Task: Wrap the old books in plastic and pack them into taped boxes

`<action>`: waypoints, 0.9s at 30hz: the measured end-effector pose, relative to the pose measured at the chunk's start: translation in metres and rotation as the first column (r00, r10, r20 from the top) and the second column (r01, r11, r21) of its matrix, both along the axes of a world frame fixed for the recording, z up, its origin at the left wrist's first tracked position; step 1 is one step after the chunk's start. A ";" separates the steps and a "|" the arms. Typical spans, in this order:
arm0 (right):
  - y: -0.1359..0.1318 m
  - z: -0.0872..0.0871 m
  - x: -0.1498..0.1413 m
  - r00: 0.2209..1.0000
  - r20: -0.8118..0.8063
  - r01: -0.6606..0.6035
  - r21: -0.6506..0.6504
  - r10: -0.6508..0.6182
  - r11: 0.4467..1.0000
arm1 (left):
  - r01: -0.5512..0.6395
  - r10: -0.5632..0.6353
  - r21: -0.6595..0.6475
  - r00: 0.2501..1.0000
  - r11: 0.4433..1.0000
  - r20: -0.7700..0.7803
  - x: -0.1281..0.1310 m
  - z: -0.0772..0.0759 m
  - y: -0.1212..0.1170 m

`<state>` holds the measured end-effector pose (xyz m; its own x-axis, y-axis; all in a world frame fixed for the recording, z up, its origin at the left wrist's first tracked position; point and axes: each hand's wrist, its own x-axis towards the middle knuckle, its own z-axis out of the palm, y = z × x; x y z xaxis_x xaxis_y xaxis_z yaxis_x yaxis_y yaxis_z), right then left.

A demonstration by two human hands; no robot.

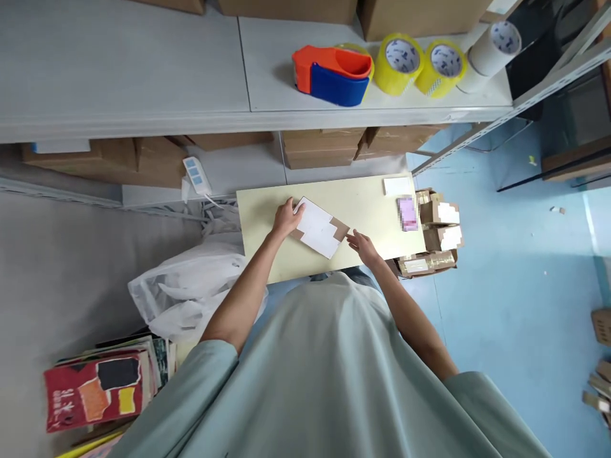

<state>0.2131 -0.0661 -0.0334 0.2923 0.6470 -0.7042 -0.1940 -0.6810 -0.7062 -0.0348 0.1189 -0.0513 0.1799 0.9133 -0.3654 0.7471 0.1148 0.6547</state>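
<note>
A flat unfolded carton blank (pixel 319 230), white on top with brown edges, lies on a small pale yellow table (pixel 267 210). My left hand (pixel 285 218) rests on the blank's left end, fingers curled over its edge. My right hand (pixel 361 245) lies at the blank's right corner, fingers stretched toward it and touching or almost touching. A pink item (pixel 407 212) and a white card (pixel 396 186) lie on the table's right part.
An orange and blue tape dispenser (pixel 333 73), two yellow tape rolls (pixel 398 62) and a white roll (pixel 491 48) sit on the grey shelf (pixel 143 70) above. Small cartons (pixel 436 232) are stacked right of the table. A white plastic bag (pixel 188 296) and books (pixel 98 388) lie left.
</note>
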 end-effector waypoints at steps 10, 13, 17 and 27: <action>-0.028 0.026 -0.008 0.994 0.101 0.030 0.195 -0.051 0.980 | -0.097 0.078 0.223 0.993 0.970 0.093 -0.018 0.036 -0.049; -0.029 0.031 -0.002 0.980 0.192 0.000 0.268 -0.054 0.963 | -0.090 0.053 0.244 0.986 0.966 0.156 -0.028 0.039 -0.074; -0.029 0.026 0.006 0.963 0.265 -0.111 0.239 0.046 0.965 | -0.175 0.150 0.126 0.972 0.977 0.181 -0.033 0.021 -0.110; -0.008 0.023 0.001 0.784 0.542 -0.370 0.018 0.302 0.929 | -0.182 0.182 0.003 0.983 0.983 0.001 -0.029 0.008 -0.130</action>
